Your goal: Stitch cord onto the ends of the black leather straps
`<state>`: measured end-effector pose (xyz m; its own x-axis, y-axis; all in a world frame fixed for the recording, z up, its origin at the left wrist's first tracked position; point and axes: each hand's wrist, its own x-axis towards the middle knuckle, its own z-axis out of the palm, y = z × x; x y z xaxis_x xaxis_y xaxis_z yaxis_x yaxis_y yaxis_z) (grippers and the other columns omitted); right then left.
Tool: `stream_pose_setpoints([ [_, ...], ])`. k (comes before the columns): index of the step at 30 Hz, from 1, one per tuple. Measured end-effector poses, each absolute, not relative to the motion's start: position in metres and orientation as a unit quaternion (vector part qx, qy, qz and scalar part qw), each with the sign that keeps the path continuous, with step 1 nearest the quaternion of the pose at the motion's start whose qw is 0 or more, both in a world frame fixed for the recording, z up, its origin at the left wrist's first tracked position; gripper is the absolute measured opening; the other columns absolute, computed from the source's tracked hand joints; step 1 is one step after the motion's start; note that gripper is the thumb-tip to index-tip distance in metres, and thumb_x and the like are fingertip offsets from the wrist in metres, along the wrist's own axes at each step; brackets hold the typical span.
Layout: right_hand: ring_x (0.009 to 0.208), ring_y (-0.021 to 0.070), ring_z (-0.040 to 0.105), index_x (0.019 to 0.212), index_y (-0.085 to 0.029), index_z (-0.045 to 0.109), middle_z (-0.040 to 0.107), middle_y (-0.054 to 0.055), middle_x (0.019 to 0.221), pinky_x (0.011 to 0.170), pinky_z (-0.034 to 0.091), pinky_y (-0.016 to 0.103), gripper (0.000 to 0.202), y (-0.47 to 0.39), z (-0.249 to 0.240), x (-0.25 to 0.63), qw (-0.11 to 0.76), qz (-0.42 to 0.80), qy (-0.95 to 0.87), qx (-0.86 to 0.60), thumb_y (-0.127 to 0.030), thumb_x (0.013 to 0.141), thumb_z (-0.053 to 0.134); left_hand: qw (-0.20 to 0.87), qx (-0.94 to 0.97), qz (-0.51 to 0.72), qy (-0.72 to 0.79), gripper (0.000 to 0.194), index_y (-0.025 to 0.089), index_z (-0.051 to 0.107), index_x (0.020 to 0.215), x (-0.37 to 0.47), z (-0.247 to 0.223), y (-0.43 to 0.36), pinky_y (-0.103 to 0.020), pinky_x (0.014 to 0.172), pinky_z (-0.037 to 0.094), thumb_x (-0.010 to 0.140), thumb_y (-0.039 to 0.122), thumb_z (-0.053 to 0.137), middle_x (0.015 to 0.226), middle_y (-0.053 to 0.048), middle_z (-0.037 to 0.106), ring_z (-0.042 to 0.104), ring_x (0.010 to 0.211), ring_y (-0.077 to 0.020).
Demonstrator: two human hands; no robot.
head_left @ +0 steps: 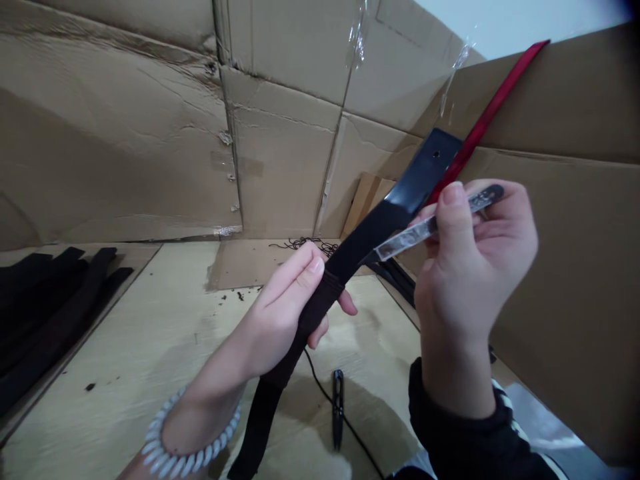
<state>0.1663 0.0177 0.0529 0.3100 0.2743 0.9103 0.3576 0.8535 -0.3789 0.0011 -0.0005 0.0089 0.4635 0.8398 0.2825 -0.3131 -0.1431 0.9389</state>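
Slanting across the middle is a flat black bar (373, 237), bent near its upper end, with a small hole there. A dark fabric sleeve (320, 307) covers its lower part. My left hand (287, 307) is wrapped round the bar at the sleeve's upper edge. In my right hand (470, 260) a slim utility knife (407, 237) with a clear body and dark end is pinched between thumb and fingers. Its tip is close to the bar's edge, just above the sleeve; whether they touch I cannot tell. A red ribbon (493, 110) runs down behind my right fingers.
Several dark strips (45, 313) are piled at the left. On the pale tabletop (165, 347) lie a black pen-like tool (338, 408) and a thin black cord (357, 440). Dark thread scraps (305, 243) lie at the back. Cardboard walls (280, 153) stand behind and at the right.
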Motion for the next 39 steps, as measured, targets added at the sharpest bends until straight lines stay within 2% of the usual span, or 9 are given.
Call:
stream_pose_setpoints([
  [4, 0.056, 0.0114, 0.057, 0.08, -0.023, 0.048, 0.048, -0.004, 0.067, 0.05, 0.047, 0.025, 0.018, 0.007, 0.052, 0.157, 0.75, -0.019, -0.6, -0.279, -0.018, 0.09, 0.062, 0.615, 0.593, 0.467, 0.227, 0.031, 0.019, 0.044, 0.085, 0.001, 0.01, -0.002, -0.015, 0.042, 0.036, 0.102, 0.044, 0.039, 0.058, 0.005, 0.055, 0.047, 0.044, -0.0046],
  [9, 0.057, 0.0079, 0.058, 0.081, -0.022, 0.051, 0.047, -0.005, 0.07, 0.051, 0.048, 0.022, 0.018, 0.0, 0.047, 0.143, 0.764, -0.064, -0.596, -0.238, -0.013, 0.088, 0.065, 0.613, 0.6, 0.463, 0.223, 0.03, 0.018, 0.046, 0.087, 0.0, 0.01, -0.003, -0.015, 0.043, 0.038, 0.101, 0.044, 0.04, 0.058, 0.006, 0.056, 0.048, 0.046, -0.0049],
  [17, 0.059, 0.009, 0.06, 0.084, -0.023, 0.053, 0.049, -0.004, 0.073, 0.049, 0.049, 0.021, 0.016, -0.004, 0.05, 0.145, 0.751, -0.074, -0.606, -0.252, -0.018, 0.089, 0.067, 0.604, 0.609, 0.46, 0.23, 0.032, 0.019, 0.046, 0.086, 0.0, 0.01, -0.003, -0.015, 0.043, 0.039, 0.1, 0.047, 0.041, 0.054, 0.006, 0.053, 0.047, 0.045, -0.0054],
  [21, 0.056, 0.0079, 0.056, 0.083, -0.023, 0.055, 0.048, -0.004, 0.073, 0.05, 0.049, 0.022, 0.014, -0.002, 0.049, 0.145, 0.747, -0.095, -0.612, -0.241, -0.019, 0.088, 0.068, 0.596, 0.612, 0.46, 0.242, 0.031, 0.018, 0.046, 0.087, 0.001, 0.01, -0.003, -0.016, 0.043, 0.038, 0.101, 0.046, 0.04, 0.074, 0.001, 0.067, 0.048, 0.046, -0.0044],
  [24, 0.06, 0.0094, 0.059, 0.084, -0.023, 0.056, 0.048, -0.003, 0.076, 0.051, 0.049, 0.023, 0.013, -0.003, 0.048, 0.145, 0.739, -0.112, -0.615, -0.253, -0.019, 0.089, 0.067, 0.591, 0.614, 0.463, 0.246, 0.031, 0.018, 0.046, 0.087, 0.001, 0.011, -0.004, -0.017, 0.043, 0.038, 0.101, 0.045, 0.039, 0.084, -0.002, 0.07, 0.048, 0.046, -0.0042],
  [30, 0.067, 0.012, 0.061, 0.09, -0.025, 0.054, 0.05, -0.001, 0.084, 0.056, 0.052, 0.027, 0.012, -0.01, 0.046, 0.147, 0.708, -0.151, -0.626, -0.289, -0.025, 0.09, 0.066, 0.577, 0.615, 0.468, 0.265, 0.032, 0.018, 0.047, 0.086, 0.002, 0.011, -0.004, -0.017, 0.042, 0.038, 0.1, 0.046, 0.039, 0.076, 0.0, 0.068, 0.048, 0.045, -0.005],
  [34, 0.064, 0.0122, 0.057, 0.089, -0.025, 0.055, 0.052, -0.002, 0.08, 0.056, 0.048, 0.029, 0.016, -0.003, 0.049, 0.154, 0.674, -0.174, -0.647, -0.31, -0.027, 0.087, 0.07, 0.562, 0.623, 0.467, 0.279, 0.032, 0.019, 0.048, 0.087, 0.003, 0.01, -0.005, -0.018, 0.043, 0.039, 0.101, 0.046, 0.039, 0.077, 0.0, 0.068, 0.048, 0.046, -0.0054],
  [39, 0.069, 0.0164, 0.057, 0.083, -0.023, 0.054, 0.052, -0.001, 0.072, 0.061, 0.049, 0.033, 0.029, 0.018, 0.054, 0.17, 0.619, -0.228, -0.665, -0.351, -0.043, 0.081, 0.075, 0.56, 0.624, 0.47, 0.276, 0.03, 0.019, 0.046, 0.087, 0.002, 0.011, -0.007, -0.018, 0.043, 0.038, 0.101, 0.045, 0.039, 0.082, -0.002, 0.071, 0.047, 0.045, -0.0051],
])
